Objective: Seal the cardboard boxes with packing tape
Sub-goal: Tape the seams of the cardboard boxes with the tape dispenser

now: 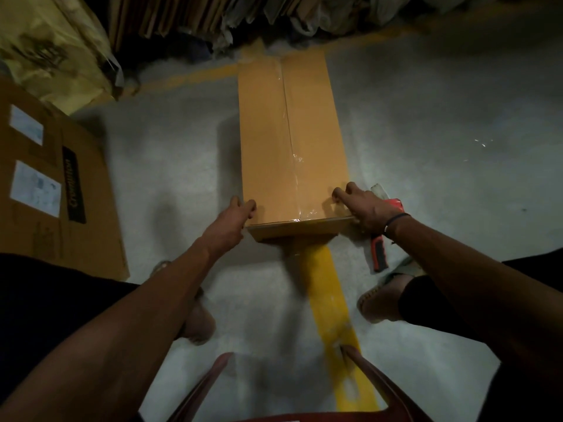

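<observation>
— Nearest, what do you see?
— Red chair frame [304, 400] at the near edge, on a grey floor [441, 132] crossed by a yellow painted line [323, 287]. Two forearms reach away from it.
— And the hands?
— Left hand [234, 219] grips the near left corner of the cardboard box [265, 141], fingers curled over the top edge. Right hand [365, 208] grips the near right corner the same way, a dark band on its wrist.
— Where is the box?
— Long and narrow, lying on the floor over the yellow line, running away from the person. Clear packing tape [289, 123] runs along its centre seam and over the near end.
— Any tool?
— Red-and-black tape dispenser [380, 248] on the floor, just right of the box, partly under the right wrist.
— Farther off?
— Flattened carton [54, 184] with white labels at left; stacked cardboard sheets [170, 13] along the far side.
</observation>
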### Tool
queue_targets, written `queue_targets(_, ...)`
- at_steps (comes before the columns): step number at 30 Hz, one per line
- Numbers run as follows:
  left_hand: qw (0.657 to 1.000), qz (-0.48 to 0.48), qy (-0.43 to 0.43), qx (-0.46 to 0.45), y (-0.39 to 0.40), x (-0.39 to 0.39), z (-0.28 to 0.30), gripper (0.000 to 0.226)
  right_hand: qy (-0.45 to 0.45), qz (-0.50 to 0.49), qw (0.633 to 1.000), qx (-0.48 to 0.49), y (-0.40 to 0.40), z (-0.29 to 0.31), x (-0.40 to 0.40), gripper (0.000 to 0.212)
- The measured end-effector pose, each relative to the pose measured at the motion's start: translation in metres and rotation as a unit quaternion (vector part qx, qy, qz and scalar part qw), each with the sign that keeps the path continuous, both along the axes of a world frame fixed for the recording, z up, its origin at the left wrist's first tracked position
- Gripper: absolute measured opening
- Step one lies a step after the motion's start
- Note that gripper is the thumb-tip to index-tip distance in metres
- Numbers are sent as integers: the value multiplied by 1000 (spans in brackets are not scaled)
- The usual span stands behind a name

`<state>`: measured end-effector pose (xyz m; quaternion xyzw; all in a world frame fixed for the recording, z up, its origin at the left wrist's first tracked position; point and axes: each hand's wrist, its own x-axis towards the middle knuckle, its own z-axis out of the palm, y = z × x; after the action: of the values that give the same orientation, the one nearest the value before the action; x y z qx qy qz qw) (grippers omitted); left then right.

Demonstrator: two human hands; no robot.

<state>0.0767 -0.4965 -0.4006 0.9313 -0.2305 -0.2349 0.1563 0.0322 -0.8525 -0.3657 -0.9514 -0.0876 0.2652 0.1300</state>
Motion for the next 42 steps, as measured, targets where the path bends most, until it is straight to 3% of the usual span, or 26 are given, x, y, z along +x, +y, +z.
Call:
queue_targets(7,999,14,-33,12,-10,2,-9,34,-27,20,999,2,5,1,0,56)
queue_targets(17,990,96,-39,98,-36,-10,-4,48,-47,-44,998,-20,16,-8,-1,54)
queue_targets(25,986,121,-23,109,-47,-13,5,54,-42,-61,997,-36,22,-9,0,55)
queue_targets(29,988,110,10,105,-44,-14,10,81,-38,-63,997,-35,26,-4,0,63)
queue_targets(31,990,76,-18,121,-40,-17,10,72,-40,-58,997,-38,28,-5,-1,74)
queue_targets(35,991,77,-48,99,-37,-23,8,52,-55,-67,996,-32,29,-11,-4,66)
queue_targets(40,988,120,-26,92,-46,-23,8,49,-58,-112,992,-24,29,-8,0,56)
queue_targets(42,988,130,-19,79,-46,-23,9,51,-54,-144,988,-8,30,-4,-1,66)
